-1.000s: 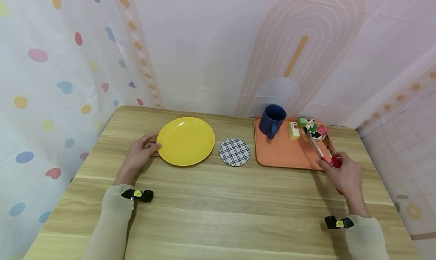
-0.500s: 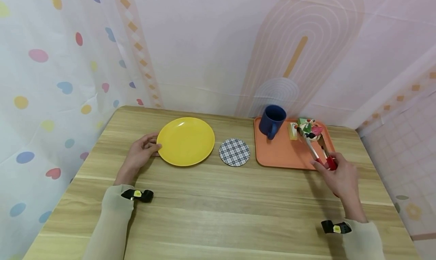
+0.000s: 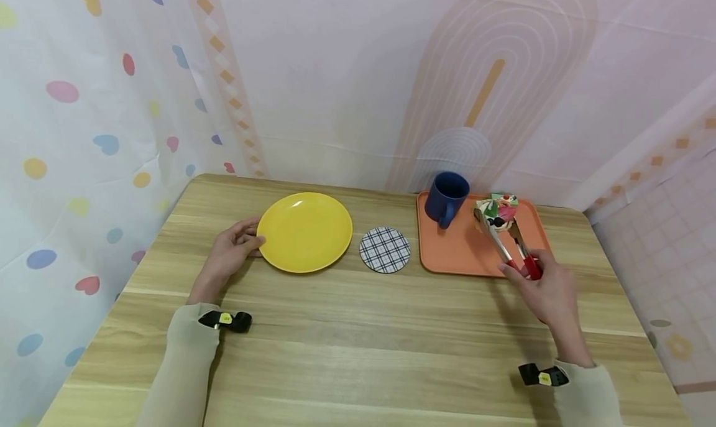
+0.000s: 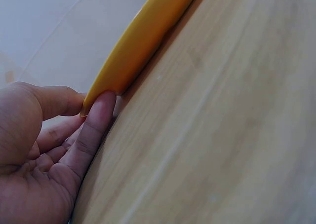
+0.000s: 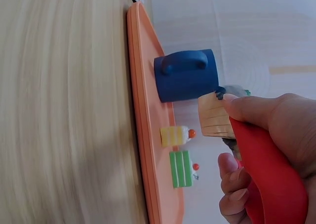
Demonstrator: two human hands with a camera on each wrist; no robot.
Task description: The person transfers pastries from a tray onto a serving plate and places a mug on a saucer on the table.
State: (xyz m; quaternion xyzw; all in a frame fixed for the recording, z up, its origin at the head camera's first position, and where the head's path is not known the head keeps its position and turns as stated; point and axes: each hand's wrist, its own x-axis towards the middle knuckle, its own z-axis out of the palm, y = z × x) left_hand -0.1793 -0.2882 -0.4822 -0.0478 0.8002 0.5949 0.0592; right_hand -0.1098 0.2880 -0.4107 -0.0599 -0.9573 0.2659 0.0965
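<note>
At the left, my left hand (image 3: 226, 253) pinches the rim of a round yellow plate (image 3: 304, 232), thumb on one side and fingers on the other, as the left wrist view also shows. My right hand (image 3: 550, 293) grips tongs (image 3: 532, 268) by their red handles. Between the tong tips hangs a toy tart (image 3: 500, 212) with a ridged tan base (image 5: 215, 116) and fruit-like topping, raised above the orange tray (image 3: 447, 253). In the right wrist view, a yellow cake slice (image 5: 173, 136) and a green cake slice (image 5: 181, 168) stand on the tray; the tart mostly hides them in the head view.
A dark blue mug (image 3: 447, 198) stands at the tray's back left. Between plate and tray lies a round checked coaster (image 3: 385, 250) on the wooden table (image 3: 358, 340). A patterned cloth (image 3: 335, 91) hangs behind the table.
My right hand has moved left with the tongs and the tart, which now covers much of the cake slices in the head view. The left hand and plate have stayed still.
</note>
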